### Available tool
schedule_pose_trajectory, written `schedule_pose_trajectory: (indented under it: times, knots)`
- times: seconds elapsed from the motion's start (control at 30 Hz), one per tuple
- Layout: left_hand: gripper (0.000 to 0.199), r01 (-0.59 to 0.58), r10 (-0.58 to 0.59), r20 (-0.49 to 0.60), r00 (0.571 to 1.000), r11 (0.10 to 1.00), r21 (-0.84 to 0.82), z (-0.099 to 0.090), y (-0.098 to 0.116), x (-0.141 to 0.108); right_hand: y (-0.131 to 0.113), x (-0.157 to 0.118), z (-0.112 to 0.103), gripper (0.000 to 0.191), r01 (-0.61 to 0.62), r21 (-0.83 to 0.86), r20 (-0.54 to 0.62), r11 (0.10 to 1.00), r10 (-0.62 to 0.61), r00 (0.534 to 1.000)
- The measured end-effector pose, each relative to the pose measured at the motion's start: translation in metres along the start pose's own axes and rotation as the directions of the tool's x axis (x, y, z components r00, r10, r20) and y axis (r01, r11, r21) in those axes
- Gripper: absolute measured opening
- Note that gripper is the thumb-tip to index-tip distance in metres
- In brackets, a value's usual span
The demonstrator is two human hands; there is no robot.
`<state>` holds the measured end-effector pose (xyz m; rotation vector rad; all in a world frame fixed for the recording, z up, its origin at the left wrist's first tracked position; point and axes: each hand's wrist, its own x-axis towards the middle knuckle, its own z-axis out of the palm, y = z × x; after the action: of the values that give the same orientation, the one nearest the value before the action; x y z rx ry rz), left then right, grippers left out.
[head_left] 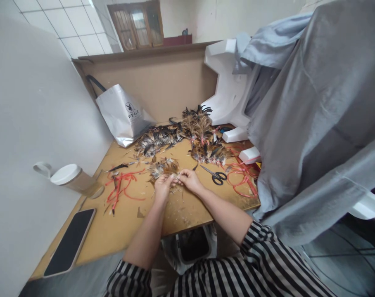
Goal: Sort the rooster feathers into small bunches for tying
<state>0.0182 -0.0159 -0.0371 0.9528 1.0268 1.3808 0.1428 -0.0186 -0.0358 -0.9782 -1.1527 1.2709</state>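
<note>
My left hand [164, 185] and my right hand [189, 180] meet near the front of the wooden table, fingertips pinched close together. Between them is the end of a small brown feather [172, 166]. Just behind my left hand lies a small pile of grey and brown feathers [159, 168]. Further back are a dark feather heap [158, 140], upright brown feather bundles [200, 123] and another feather bundle [210, 152]. Black-handled scissors [217, 177] rest to the right of my right hand. Red strings [122, 185] lie on the left.
A silver bag [122, 115] stands at the back left. On the left are a lidded cup [74, 180] and a phone [70, 242]. More red strings [243, 179], a white plastic frame [231, 90] and grey cloth [314, 123] are on the right. Below the table edge sits a bin [193, 245].
</note>
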Motion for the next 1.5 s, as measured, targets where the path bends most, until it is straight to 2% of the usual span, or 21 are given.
schedule_pose_trajectory:
  times: [0.17, 0.27, 0.37, 0.43, 0.5, 0.63, 0.77, 0.83, 0.93, 1.07, 1.23, 1.33, 1.43, 1.5]
  knots:
    - [0.031, -0.003, 0.002, 0.011, 1.000, 1.000, 0.008, 0.002, 0.006, -0.003, -0.001, 0.002, -0.001, 0.021, 0.032, -0.028, -0.067, 0.999, -0.034, 0.997]
    - [0.038, -0.083, 0.084, -0.007, 0.996, 0.995, 0.056, 0.002, 0.011, -0.005, -0.007, 0.008, -0.013, 0.023, 0.064, -0.077, -0.203, 0.995, -0.079, 0.976]
    - [0.040, -0.143, 0.145, -0.016, 0.989, 0.986, 0.090, 0.002, 0.012, -0.005, -0.015, 0.018, -0.033, 0.025, 0.064, -0.133, -0.388, 0.989, -0.111, 0.915]
    - [0.039, -0.165, 0.166, -0.005, 0.986, 0.980, 0.107, 0.002, 0.011, -0.004, -0.021, 0.026, -0.049, 0.026, 0.057, -0.191, -0.494, 0.980, -0.147, 0.857]
    - [0.038, -0.179, 0.179, 0.012, 0.984, 0.976, 0.123, 0.002, 0.010, -0.004, -0.026, 0.034, -0.063, 0.028, 0.048, -0.300, -0.516, 0.953, -0.205, 0.832]
    - [0.036, -0.188, 0.185, 0.032, 0.982, 0.972, 0.141, 0.003, 0.010, -0.005, -0.037, 0.047, -0.084, 0.031, -0.015, -0.525, -0.472, 0.851, -0.277, 0.837]
    - [0.034, -0.189, 0.189, 0.018, 0.982, 0.971, 0.148, 0.004, 0.012, -0.006, -0.046, 0.051, -0.094, 0.027, -0.237, -0.699, -0.477, 0.675, -0.194, 0.857]
    - [0.033, -0.198, 0.200, 0.006, 0.980, 0.970, 0.139, 0.003, 0.012, -0.006, -0.049, 0.049, -0.096, 0.024, -0.321, -0.745, -0.488, 0.585, -0.149, 0.860]
    - [0.032, -0.221, 0.226, -0.028, 0.974, 0.966, 0.134, 0.002, 0.014, -0.006, -0.049, 0.046, -0.096, 0.022, -0.387, -0.789, -0.493, 0.477, -0.116, 0.862]
    - [0.032, -0.242, 0.256, -0.084, 0.963, 0.959, 0.151, 0.001, 0.018, -0.005, -0.046, 0.043, -0.095, 0.024, -0.417, -0.813, -0.511, 0.407, -0.153, 0.846]
    - [0.030, -0.255, 0.273, -0.121, 0.954, 0.956, 0.145, -0.002, 0.023, -0.004, -0.053, 0.032, -0.097, 0.021, -0.351, -0.814, -0.491, 0.463, -0.226, 0.841]
    - [0.029, -0.263, 0.282, -0.139, 0.949, 0.955, 0.140, -0.005, 0.024, -0.003, -0.060, 0.024, -0.096, 0.023, -0.183, -0.822, -0.416, 0.540, -0.348, 0.840]
    - [0.030, -0.283, 0.303, -0.168, 0.938, 0.950, 0.133, -0.008, 0.025, -0.001, -0.059, 0.024, -0.092, 0.025, -0.009, -0.731, -0.350, 0.682, -0.364, 0.863]
    - [0.029, -0.302, 0.324, -0.200, 0.925, 0.944, 0.133, -0.011, 0.025, 0.000, -0.055, 0.027, -0.087, 0.029, 0.005, -0.578, -0.402, 0.816, -0.290, 0.868]
